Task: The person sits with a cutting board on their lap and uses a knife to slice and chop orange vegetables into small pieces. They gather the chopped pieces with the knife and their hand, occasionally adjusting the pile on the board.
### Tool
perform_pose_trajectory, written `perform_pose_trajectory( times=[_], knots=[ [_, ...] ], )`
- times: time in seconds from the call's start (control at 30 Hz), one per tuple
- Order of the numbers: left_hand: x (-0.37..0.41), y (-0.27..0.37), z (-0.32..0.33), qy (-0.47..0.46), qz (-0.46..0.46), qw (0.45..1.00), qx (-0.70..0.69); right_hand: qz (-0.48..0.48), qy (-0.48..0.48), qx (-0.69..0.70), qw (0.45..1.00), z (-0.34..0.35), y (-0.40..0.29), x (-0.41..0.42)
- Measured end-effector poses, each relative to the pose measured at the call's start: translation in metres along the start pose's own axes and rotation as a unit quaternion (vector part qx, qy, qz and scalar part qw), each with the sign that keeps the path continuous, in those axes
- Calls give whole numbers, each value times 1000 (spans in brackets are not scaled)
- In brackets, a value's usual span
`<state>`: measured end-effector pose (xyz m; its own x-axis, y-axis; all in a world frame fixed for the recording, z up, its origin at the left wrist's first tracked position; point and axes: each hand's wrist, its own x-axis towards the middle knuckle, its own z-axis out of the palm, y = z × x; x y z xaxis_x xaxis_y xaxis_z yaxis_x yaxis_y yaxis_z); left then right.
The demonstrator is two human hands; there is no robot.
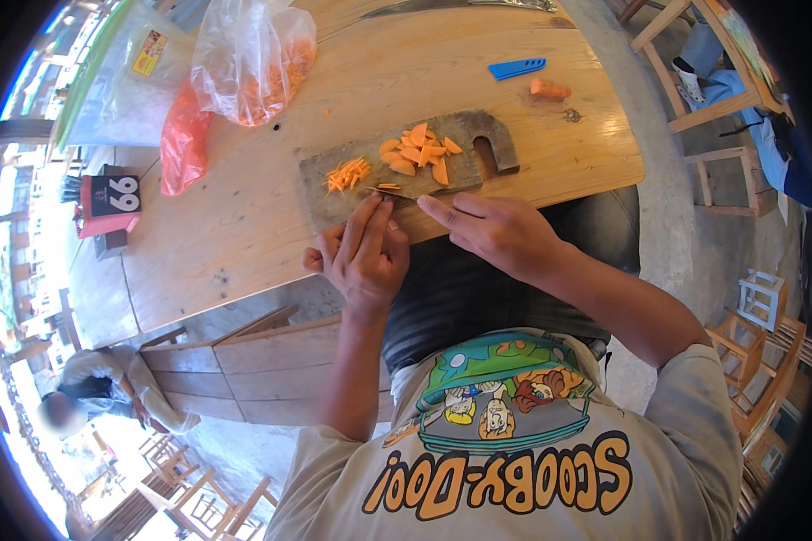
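A worn wooden cutting board (450,128) lies near the table's front edge. On its left part is a small heap of thin carrot strips (347,174), and on its middle lie several carrot slices (419,150). My right hand (504,230) is closed on a knife (399,196), its thin blade pointing left along the board's near side; the handle is mostly hidden by the fingers. A few cut carrot pieces (388,186) lie just beyond the blade. My left hand (367,253) has its fingertips at the blade's left end; whether they press on carrot or board cannot be told.
Beyond the board lie a blue plastic sheath (517,68) and a carrot piece (550,89). At the back left stand a clear bag of shredded carrot (260,74), a red plastic bag (184,145) and a numbered table holder (111,203). A large blade (419,5) lies at the far edge.
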<state>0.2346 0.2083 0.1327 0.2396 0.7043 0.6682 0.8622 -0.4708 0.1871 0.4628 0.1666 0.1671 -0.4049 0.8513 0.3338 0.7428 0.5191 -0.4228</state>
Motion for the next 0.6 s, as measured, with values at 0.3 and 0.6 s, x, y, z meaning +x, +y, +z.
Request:
perform_pose_trajectory(
  times=[0.3, 0.6],
  knots=[
    [-1, 1, -4, -18, -7, 1000, -10, 9, 8, 2, 1000, 0, -2, -1],
    [0, 0, -3, -10, 6, 1000, 10, 4, 25, -11, 1000, -8, -4, -10]
  ],
)
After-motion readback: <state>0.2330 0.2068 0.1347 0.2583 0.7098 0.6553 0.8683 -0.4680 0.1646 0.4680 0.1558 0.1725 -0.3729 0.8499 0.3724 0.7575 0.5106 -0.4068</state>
